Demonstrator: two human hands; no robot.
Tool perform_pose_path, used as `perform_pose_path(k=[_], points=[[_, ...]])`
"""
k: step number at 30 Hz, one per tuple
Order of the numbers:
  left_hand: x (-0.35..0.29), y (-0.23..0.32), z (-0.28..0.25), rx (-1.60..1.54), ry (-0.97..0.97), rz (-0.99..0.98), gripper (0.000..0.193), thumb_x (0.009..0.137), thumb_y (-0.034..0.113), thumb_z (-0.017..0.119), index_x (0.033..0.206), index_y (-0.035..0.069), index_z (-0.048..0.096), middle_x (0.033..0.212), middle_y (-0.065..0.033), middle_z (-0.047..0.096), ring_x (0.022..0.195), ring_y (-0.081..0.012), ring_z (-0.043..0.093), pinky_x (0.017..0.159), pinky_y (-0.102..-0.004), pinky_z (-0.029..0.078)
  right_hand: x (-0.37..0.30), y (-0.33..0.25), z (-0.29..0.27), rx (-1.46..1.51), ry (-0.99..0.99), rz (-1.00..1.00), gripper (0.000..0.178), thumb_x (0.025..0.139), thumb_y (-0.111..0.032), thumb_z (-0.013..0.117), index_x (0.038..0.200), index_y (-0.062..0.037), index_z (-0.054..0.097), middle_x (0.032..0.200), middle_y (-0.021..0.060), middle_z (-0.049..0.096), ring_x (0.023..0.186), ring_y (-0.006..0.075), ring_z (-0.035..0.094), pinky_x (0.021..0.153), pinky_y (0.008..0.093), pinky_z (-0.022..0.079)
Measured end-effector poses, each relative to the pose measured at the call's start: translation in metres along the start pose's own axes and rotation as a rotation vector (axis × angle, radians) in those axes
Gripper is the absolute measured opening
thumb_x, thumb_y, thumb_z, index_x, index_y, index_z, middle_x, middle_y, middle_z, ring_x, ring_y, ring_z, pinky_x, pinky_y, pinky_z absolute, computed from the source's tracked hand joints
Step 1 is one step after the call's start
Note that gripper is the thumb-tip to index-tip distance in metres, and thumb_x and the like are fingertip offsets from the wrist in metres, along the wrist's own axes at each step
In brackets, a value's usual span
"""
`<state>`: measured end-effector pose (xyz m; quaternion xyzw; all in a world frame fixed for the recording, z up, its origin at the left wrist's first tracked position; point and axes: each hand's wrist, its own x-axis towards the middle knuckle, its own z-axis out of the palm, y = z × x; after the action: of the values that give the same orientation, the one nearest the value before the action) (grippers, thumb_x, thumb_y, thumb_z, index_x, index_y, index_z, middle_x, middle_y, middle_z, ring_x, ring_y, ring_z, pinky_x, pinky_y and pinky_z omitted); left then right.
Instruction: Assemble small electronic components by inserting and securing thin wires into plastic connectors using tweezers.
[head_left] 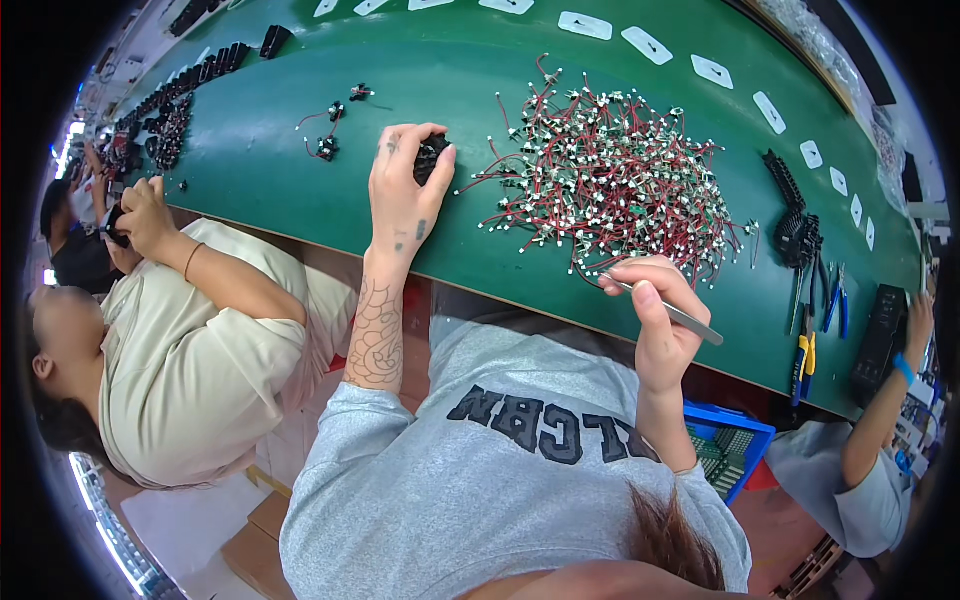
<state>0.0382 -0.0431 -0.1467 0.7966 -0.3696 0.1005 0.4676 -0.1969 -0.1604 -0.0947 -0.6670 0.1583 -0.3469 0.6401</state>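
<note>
Left hand (402, 190): thumb and fingers curled around a black part (430, 160), lodged between them over the green table (265, 125).
Right hand (660, 308): fingers pinched on metal tweezers (697, 326), the tips near the pile of red-wired connectors (625, 180).

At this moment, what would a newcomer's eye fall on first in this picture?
Most likely the large heap of red wires with white connectors on the green table, just beyond the right hand, which holds silvery tweezers. Next, the left hand holding a black part, to the left of that heap.
</note>
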Motion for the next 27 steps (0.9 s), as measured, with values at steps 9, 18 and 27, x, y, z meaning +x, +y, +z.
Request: perform_pose_path(k=[9, 18, 27], points=[[-0.002, 0.001, -0.003, -0.011, 0.03, 0.057, 0.022, 0.078, 0.009, 0.066, 0.099, 0.005, 0.063, 0.093, -0.0059, 0.062, 0.081, -0.0191, 0.055, 0.075, -0.0291, 0.045, 0.061, -0.007, 0.007, -0.436, -0.084, -0.4, 0.017, 0.087, -0.009, 0.052, 0.087, 0.0009, 0.066, 0.084, 0.0092, 0.063, 0.073, 0.0207, 0.057, 0.069, 0.0295, 0.046], [-0.009, -0.001, 0.002, -0.178, 0.078, 0.059, 0.024, 0.077, 0.007, 0.065, 0.101, 0.004, 0.062, 0.096, -0.0062, 0.062, 0.083, -0.0208, 0.055, 0.078, -0.0303, 0.045, 0.143, 0.045, 0.067, -1.245, -0.404, -0.486, 0.017, 0.084, -0.016, 0.056, 0.081, -0.0017, 0.065, 0.077, 0.0109, 0.064, 0.067, 0.0279, 0.062, 0.062, 0.0366, 0.051], [-0.001, 0.0, 0.003, -0.225, 0.03, 0.118, 0.027, 0.079, 0.004, 0.061, 0.106, 0.004, 0.06, 0.098, -0.0073, 0.062, 0.083, -0.021, 0.056, 0.078, -0.0299, 0.045, 0.143, 0.058, 0.09, -1.422, -0.49, -0.539, 0.008, 0.069, -0.008, 0.061, 0.068, -0.0002, 0.063, 0.071, 0.0153, 0.062, 0.063, 0.0302, 0.062, 0.054, 0.0386, 0.051]])
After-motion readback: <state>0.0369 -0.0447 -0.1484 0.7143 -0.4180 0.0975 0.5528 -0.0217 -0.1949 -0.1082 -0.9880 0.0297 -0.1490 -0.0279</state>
